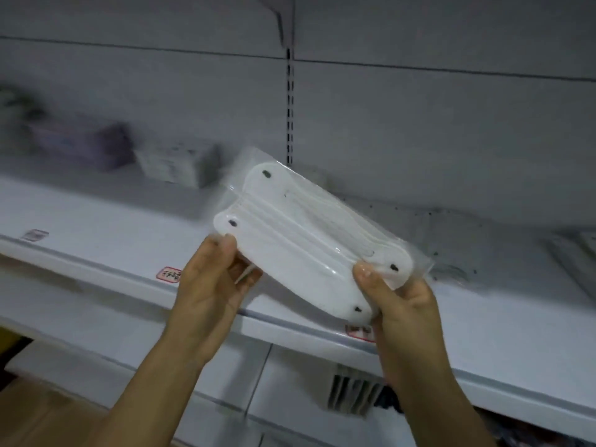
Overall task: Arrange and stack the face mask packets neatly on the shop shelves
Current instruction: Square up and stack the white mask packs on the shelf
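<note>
Mask pkt [309, 240] in both hands — L hand [209, 285], R hand [400, 304] — above shelf [96, 227].

A single head-worn view looks forward and slightly up at the white metal shelf [96, 240], close, tilted, with both forearms rising from below.

Dim, cool light falling evenly; motion blur smearing boxes [80, 143] at left; clear packet [309, 240] catching faint glare.
</note>
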A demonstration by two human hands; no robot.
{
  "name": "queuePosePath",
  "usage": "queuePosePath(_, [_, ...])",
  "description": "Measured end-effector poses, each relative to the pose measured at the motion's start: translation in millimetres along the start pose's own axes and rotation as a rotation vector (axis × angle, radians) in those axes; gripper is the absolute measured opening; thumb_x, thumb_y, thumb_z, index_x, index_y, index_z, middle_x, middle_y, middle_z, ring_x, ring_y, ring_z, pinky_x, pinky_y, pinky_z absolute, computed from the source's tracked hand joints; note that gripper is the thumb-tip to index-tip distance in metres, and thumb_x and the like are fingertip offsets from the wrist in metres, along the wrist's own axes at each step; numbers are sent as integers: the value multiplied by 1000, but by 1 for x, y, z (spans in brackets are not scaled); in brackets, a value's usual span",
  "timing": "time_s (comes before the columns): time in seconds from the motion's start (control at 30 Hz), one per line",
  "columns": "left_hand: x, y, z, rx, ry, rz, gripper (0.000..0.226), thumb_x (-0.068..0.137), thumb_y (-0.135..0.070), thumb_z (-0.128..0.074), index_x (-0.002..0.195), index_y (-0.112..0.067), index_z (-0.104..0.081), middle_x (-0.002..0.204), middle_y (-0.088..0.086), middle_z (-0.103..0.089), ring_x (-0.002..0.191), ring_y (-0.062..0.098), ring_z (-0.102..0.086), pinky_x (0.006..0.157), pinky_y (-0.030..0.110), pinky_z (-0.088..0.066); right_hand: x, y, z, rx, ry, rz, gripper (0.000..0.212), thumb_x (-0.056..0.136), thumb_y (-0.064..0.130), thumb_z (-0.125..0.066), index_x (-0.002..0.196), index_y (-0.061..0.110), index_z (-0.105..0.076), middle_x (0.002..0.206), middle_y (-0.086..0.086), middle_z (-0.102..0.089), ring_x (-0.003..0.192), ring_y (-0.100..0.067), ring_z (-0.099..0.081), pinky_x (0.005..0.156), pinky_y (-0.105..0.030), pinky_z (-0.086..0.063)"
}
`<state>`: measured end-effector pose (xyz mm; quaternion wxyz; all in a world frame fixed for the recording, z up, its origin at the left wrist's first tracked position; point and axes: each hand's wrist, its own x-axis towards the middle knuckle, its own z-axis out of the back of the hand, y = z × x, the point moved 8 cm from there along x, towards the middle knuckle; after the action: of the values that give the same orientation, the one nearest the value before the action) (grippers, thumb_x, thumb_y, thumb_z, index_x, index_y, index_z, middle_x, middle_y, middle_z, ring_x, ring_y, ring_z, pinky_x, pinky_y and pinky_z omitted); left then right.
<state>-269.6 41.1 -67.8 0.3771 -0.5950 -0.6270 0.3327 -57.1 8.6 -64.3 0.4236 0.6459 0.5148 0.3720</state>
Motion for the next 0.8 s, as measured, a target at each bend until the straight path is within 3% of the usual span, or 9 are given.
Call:
queuePosePath(0.07, [-12,-16,7,-33,20,-4,91,51,-49,-90,128,-14,-56,122,6,-67,111,21,-65,86,31,-56,-11,-24,-60,117,67,-47,38,74,18,-68,112,16,-66,105,-3,-74,100,-20,-70,87,-39,-56])
queuePosePath(0.13, [-22,-35,24,-10,-59,-20,62,70,-32,-82,124,-13,-58,118,7,-69,110,22,-66,87,33,-56,-26,-43,-122,211,153,-85,40,79,15,-66,119,12,-63,111,-6,-72,105,-22,-68,93,-40,-54])
queuePosePath(0.2, [-30,-63,65,11,-204,-70,43,80,-21,-68,120,-11,-61,111,5,-72,103,20,-68,82,30,-58,-43,-61,-169,210,224,-123,33,84,12,-65,117,13,-63,111,-4,-72,106,-21,-68,90,-36,-55])
queuePosePath(0.3, [-45,-117,141,18,-330,-194,37,85,-18,-64,121,-14,-60,109,-1,-73,100,15,-69,81,29,-58,-60,-87,-214,88,235,-149,30,83,14,-70,112,17,-62,106,-1,-73,98,-15,-69,82,-27,-56])
queuePosePath(0.4, [-57,-152,217,364,-402,-219,25,86,-17,-68,111,-22,-63,98,-8,-72,96,11,-68,78,24,-54,-70,-116,-254,-14,250,-149,29,84,13,-71,110,20,-62,106,-5,-70,91,-10,-67,79,-23,-55])
queuePosePath(0.5, [-58,-172,278,735,-336,-127,13,90,-20,-66,98,-28,-64,92,-15,-68,97,10,-66,69,18,-51,-76,-150,-307,-115,363,-175,33,83,15,-72,114,21,-60,112,-9,-67,89,-9,-64,80,-21,-53])
queuePosePath(0.6, [-63,-202,330,921,-266,-25,21,88,-24,-69,109,-23,-63,104,-4,-70,102,17,-67,82,31,-55,-81,-169,-370,-184,498,-190,48,82,21,-74,125,23,-54,115,-4,-67,94,-8,-65,86,-25,-50])
queuePosePath(0.7, [-69,-234,356,1048,-152,31,40,81,-31,-76,118,-22,-63,111,-3,-71,101,14,-67,92,42,-54,-87,-169,-434,-127,687,-221,61,75,28,-76,130,20,-53,107,1,-72,100,-14,-68,89,-31,-53])
queuePosePath(0.8, [-75,-236,366,1099,-23,139,40,82,-27,-75,120,-18,-62,109,-1,-72,98,13,-69,88,38,-56,-89,-165,-471,-141,775,-169,32,80,17,-73,110,12,-66,103,-6,-74,98,-24,-70,77,-30,-56])
